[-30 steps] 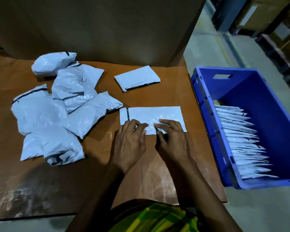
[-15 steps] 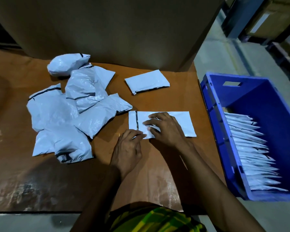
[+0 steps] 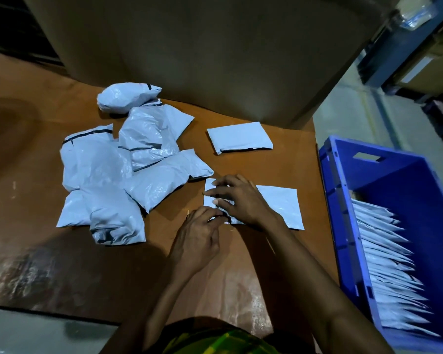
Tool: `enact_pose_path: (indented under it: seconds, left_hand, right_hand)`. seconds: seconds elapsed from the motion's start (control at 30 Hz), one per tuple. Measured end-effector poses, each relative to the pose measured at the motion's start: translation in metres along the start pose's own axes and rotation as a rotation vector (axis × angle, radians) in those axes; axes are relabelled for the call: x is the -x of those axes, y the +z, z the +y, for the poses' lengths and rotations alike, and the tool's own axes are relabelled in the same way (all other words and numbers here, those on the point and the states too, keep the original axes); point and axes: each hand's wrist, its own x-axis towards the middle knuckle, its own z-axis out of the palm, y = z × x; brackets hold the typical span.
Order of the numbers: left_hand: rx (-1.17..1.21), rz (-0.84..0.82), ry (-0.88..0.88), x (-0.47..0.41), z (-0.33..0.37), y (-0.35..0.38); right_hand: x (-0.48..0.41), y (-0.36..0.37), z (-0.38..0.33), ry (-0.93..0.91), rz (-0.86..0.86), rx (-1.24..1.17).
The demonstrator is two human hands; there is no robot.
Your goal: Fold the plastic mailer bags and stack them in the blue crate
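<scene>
A flat white mailer bag (image 3: 279,205) lies on the brown table (image 3: 36,251) in front of me. My right hand (image 3: 237,200) rests spread over its left half, fingers pointing left. My left hand (image 3: 197,241) pinches the bag's near left edge with its fingertips. A folded mailer (image 3: 239,137) lies farther back. A heap of crumpled unfolded mailers (image 3: 118,175) sits to the left. The blue crate (image 3: 399,190) stands right of the table, holding a row of several folded mailers (image 3: 386,264) on edge.
A large cardboard box (image 3: 202,52) rises along the table's back edge. Shelving with cartons (image 3: 420,60) stands at the far right across a grey floor strip. The table's near left surface is glossy and bare.
My right hand slid left across the bag to its left end. My left hand drew back to the bag's near left edge. The view shifted, moving everything rightward.
</scene>
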Motion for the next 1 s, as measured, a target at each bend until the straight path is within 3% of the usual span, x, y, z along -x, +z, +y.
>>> enact_pose_path:
  seconds: [0.07,0.13,0.27,0.37,0.5,0.73,1.0]
  left_hand:
    - [0.012,-0.011,0.004,0.0,-0.001,0.0]
    - [0.008,-0.018,-0.014,-0.004,-0.003,0.001]
    - [0.006,0.021,-0.006,-0.025,-0.002,0.007]
    - [-0.031,-0.052,-0.007,-0.042,-0.004,0.022]
    - [-0.293,-0.18,0.01,-0.053,-0.004,0.039]
    - [-0.367,-0.194,0.032,-0.053,-0.005,0.044]
    - [-0.363,-0.184,-0.008,-0.057,-0.004,0.053]
  right_hand:
    - [0.009,-0.002,0.007,0.021,0.034,-0.132]
    - [0.022,-0.007,0.017,0.111,0.174,-0.26]
    - [0.059,-0.002,0.038,0.281,0.384,-0.167]
    - [0.079,0.008,0.034,0.382,0.375,-0.099]
    - [0.081,0.012,0.03,0.383,0.329,0.043]
    - [0.084,0.02,0.03,0.387,0.258,0.228]
    - [0.075,0.023,0.034,0.468,0.25,0.256]
